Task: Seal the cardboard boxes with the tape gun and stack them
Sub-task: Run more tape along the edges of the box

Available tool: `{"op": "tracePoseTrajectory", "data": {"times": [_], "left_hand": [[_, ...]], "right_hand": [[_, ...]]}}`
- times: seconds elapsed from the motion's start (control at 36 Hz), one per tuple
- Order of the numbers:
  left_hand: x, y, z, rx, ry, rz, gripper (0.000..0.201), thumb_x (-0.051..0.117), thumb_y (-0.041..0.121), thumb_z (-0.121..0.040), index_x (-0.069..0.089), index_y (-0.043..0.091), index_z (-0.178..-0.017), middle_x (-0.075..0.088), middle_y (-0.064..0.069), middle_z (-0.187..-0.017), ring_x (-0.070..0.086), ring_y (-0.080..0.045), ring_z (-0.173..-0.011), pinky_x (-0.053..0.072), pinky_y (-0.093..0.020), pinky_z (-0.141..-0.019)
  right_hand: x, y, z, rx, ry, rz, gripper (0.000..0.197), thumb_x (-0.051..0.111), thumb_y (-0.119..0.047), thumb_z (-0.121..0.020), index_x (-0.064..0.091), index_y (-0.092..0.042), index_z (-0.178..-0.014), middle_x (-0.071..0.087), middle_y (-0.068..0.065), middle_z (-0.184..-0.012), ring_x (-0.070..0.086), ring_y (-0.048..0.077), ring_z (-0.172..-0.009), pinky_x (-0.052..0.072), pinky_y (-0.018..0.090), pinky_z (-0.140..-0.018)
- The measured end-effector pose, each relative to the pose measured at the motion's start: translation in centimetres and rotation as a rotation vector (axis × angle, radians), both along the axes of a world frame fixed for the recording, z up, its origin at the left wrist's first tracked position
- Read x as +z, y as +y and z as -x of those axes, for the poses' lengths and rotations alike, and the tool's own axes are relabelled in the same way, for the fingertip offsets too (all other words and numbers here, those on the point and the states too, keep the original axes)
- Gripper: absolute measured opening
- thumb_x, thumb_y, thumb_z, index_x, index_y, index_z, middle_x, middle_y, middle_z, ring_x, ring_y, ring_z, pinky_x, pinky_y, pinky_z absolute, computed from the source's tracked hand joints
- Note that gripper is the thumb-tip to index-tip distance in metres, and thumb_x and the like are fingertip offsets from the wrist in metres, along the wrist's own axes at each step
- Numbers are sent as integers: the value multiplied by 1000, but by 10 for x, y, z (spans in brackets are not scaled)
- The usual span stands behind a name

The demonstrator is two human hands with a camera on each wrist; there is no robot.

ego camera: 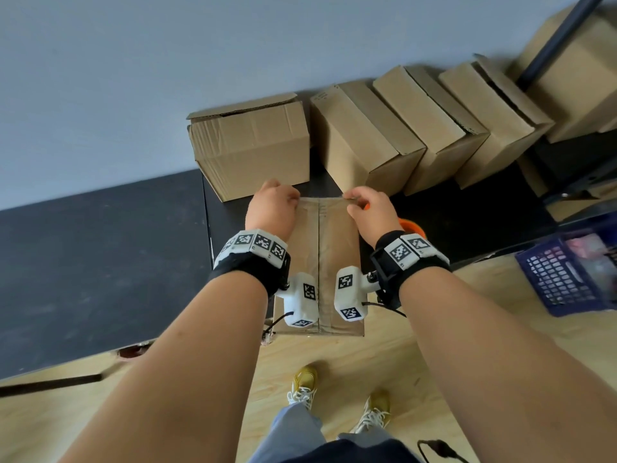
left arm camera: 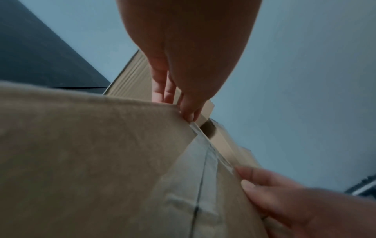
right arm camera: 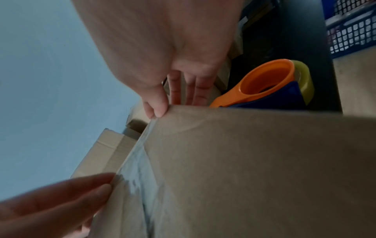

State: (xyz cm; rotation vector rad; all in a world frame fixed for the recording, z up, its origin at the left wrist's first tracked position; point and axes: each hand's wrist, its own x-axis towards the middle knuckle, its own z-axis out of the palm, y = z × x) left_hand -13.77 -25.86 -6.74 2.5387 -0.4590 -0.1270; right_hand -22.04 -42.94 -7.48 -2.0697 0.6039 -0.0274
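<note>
A closed cardboard box [ego camera: 337,248] with clear tape along its middle seam lies on the black table in front of me. A strip of clear tape [left arm camera: 211,145] runs along its far top edge. My left hand [ego camera: 277,202] pinches the strip's left end at the far-left corner, thumb on top and fingers behind the edge. At the far-right corner my right hand [ego camera: 364,205] pinches the other end [right arm camera: 134,151] the same way. The orange and blue tape gun [right arm camera: 264,83] lies on the table just right of the box, mostly hidden behind my right wrist in the head view.
An unsealed box [ego camera: 253,145] stands just beyond the one I hold. A row of several boxes [ego camera: 417,128] leans to the right along the wall. A blue plastic basket [ego camera: 574,269] sits at the right. A black pole [ego camera: 551,45] crosses the top right corner.
</note>
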Motion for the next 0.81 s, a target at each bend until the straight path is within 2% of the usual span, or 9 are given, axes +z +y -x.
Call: {"op": "tracePoseTrajectory", "data": {"times": [0.11, 0.19, 0.25, 0.31, 0.44, 0.64, 0.69, 0.75, 0.81], "left_hand": [[-3, 2, -3, 5, 99, 40, 26, 47, 19, -98, 67, 16, -114, 55, -4, -118, 55, -22, -105, 38, -25, -86], [-5, 2, -3, 11, 202, 38, 26, 43, 22, -100, 62, 16, -117, 54, -4, -121, 54, -22, -108, 38, -26, -87], [-7, 3, -3, 24, 280, 52, 27, 38, 23, -102, 57, 17, -120, 57, -4, -117, 54, -22, -107, 39, -27, -86], [-10, 3, -1, 54, 339, 99, 28, 35, 25, -103, 54, 18, -122, 58, -1, -113, 54, -20, -104, 39, -28, -85], [-14, 1, 1, 107, 403, 212, 27, 34, 25, -103, 53, 18, -120, 55, 4, -106, 51, -15, -97, 36, -26, -82], [-3, -6, -18, 97, 476, 136, 20, 41, 15, -97, 58, 17, -106, 60, -2, -108, 56, -21, -99, 44, -30, -83], [-1, -10, -18, 48, 525, 184, 26, 43, 17, -97, 60, 22, -115, 59, 0, -113, 55, -19, -102, 43, -28, -86], [-1, -12, -14, -23, 523, 227, 28, 49, 28, -97, 60, 29, -123, 57, 9, -109, 54, -10, -100, 40, -22, -84], [-4, -12, -7, -55, 468, 249, 25, 58, 37, -92, 66, 30, -115, 61, 15, -99, 57, -2, -92, 40, -14, -75]], "right_hand": [[1, -2, 0, -14, 31, -84, 29, 52, -12, -100, 62, -19, -126, 61, 2, -116, 57, 14, -101, 53, 32, -89], [2, -2, 0, -14, 91, -158, 32, 47, -17, -103, 56, -20, -133, 59, -2, -110, 59, 15, -99, 56, 39, -92], [3, -3, -1, -26, 136, -251, 31, 45, -19, -104, 55, -23, -133, 59, -2, -114, 60, 16, -99, 58, 39, -85], [3, -4, -1, -47, 140, -345, 24, 46, -15, -104, 59, -25, -121, 62, 4, -119, 63, 23, -104, 58, 37, -78], [1, -4, -2, -82, 104, -381, 19, 49, -14, -103, 62, -28, -104, 65, 5, -113, 64, 23, -100, 57, 37, -76], [-2, -2, -4, -111, 93, -302, 17, 51, -12, -100, 63, -23, -104, 63, -2, -99, 61, 17, -95, 56, 39, -89], [1, -2, -4, -120, 95, -313, 19, 50, -12, -99, 64, -24, -101, 64, 0, -104, 61, 18, -98, 56, 41, -91], [3, 0, -6, -119, 96, -327, 22, 48, -12, -98, 65, -23, -104, 63, 2, -104, 61, 18, -94, 56, 40, -85], [5, 1, -6, -120, 96, -366, 26, 46, -13, -99, 65, -23, -113, 62, 0, -102, 60, 15, -89, 55, 32, -73]]}}
